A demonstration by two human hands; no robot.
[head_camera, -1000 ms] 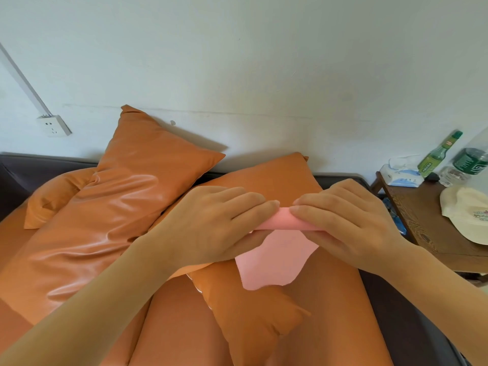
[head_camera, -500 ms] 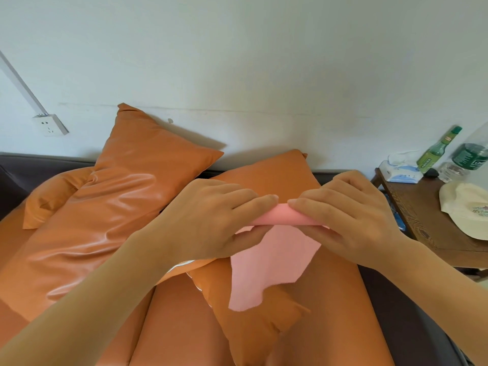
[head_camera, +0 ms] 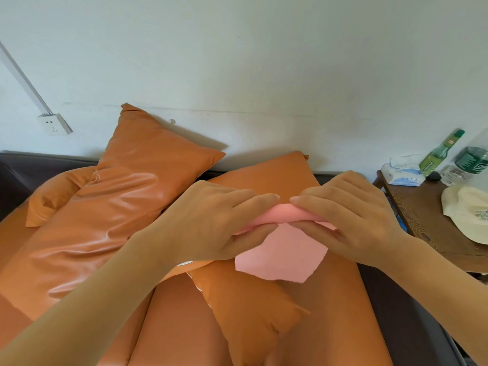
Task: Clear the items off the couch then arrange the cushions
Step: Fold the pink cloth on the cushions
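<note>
A pink cloth (head_camera: 282, 257) is held in the air above the orange couch (head_camera: 179, 328). Its top edge is rolled or folded into a band, and a loose flap hangs below. My left hand (head_camera: 211, 228) pinches the left end of the band and my right hand (head_camera: 348, 220) pinches the right end. Under the hands lies an orange cushion (head_camera: 253, 307), tilted across the seat. A large orange cushion (head_camera: 105, 207) leans against the wall at left, with a smaller one (head_camera: 52, 194) tucked behind it.
A wooden side table (head_camera: 422, 220) stands right of the couch, carrying a cream cap (head_camera: 467, 215), a tissue pack (head_camera: 404, 175), a green bottle (head_camera: 441, 154) and a clear water bottle (head_camera: 470, 162). A wall socket (head_camera: 54, 125) sits on the white wall at upper left.
The hanging pink flap has grown shorter and wider since half a second ago, as both hands turn the band. The hands stay in nearly the same place.
</note>
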